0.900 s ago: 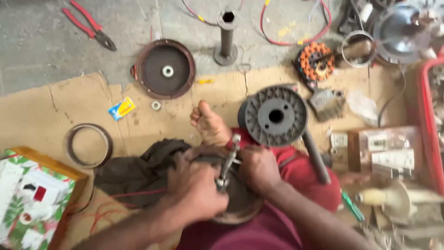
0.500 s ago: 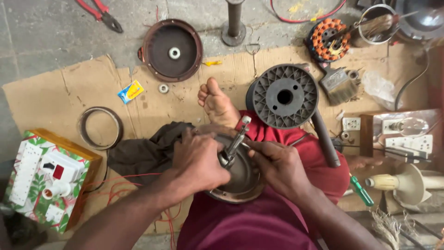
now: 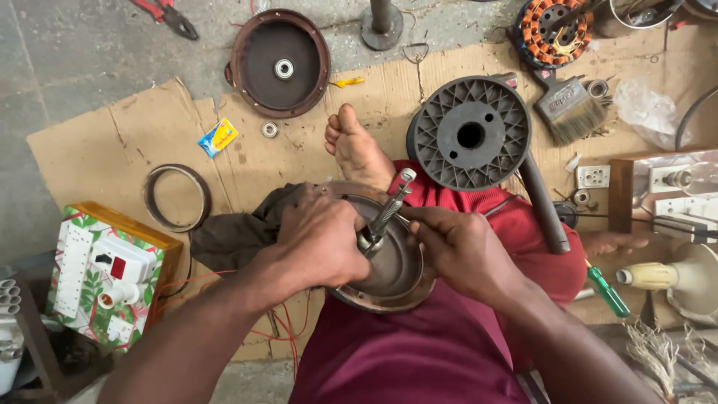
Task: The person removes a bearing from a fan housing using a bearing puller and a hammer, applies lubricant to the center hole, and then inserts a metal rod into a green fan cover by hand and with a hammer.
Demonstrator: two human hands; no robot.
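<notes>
A round brown metal motor cover (image 3: 393, 273) rests dish-up on my lap. A metal screw-type puller tool (image 3: 385, 213) stands tilted at its centre. My left hand (image 3: 321, 239) is closed over the cover's left rim and the tool's base. My right hand (image 3: 456, 251) pinches the tool's lower part from the right. My bare foot (image 3: 357, 146) lies on the cardboard just beyond the cover.
On the cardboard (image 3: 112, 150) lie a second round cover (image 3: 278, 61), a grey ribbed wheel with a handle (image 3: 470, 135), a paint brush (image 3: 572, 105), a copper-wound stator (image 3: 555, 28), a metal ring (image 3: 176, 198), a dark cloth (image 3: 235, 232), a switchboard box (image 3: 105, 273) and a green screwdriver (image 3: 607, 290).
The view has shifted and come closer. Both hands stay on the cover and the tool, with the tool's tilt nearly the same.
</notes>
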